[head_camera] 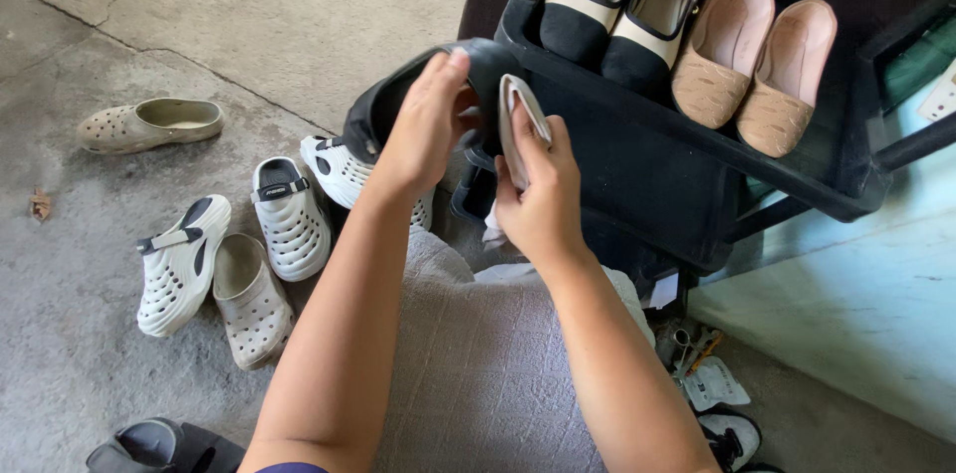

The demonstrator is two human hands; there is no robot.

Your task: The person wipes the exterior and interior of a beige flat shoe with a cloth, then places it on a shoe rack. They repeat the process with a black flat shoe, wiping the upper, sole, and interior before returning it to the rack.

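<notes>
Nearest the camera, a grey textured cloth (478, 363) covers the person's lap, and both forearms rise from it toward the work. The left hand (423, 124) grasps a black shoe (398, 95) by its opening, fingers curled over the rim, holding it up in front of the black shoe rack (637, 164). The right hand (543, 194) is closed around a folded white wiping cloth (520, 119), pressing it to the shoe's heel end.

To wipe well, my judgement is that the left hand should keep the shoe steady and turn it a little at a time — so that the cloth meets each patch of the black surface flat, not just with its folded edge. Short firm strokes with a clean face of the cloth would suit; the grip at the rim keeps fingers off the wiped area.

Counting outward: one black shoe in hand. On the concrete floor (249, 5) to the left lie five perforated clogs — three white (289, 219) and two beige (149, 124). A dark slipper (149, 443) shows at the bottom edge, and part of a black-and-white shoe (732, 438) at bottom right beside some small packets (712, 383). Farthest, on the rack's top shelf, stand two pairs: cream-and-black strap shoes (612, 5) and tan flats (752, 55) — four shoes.
</notes>
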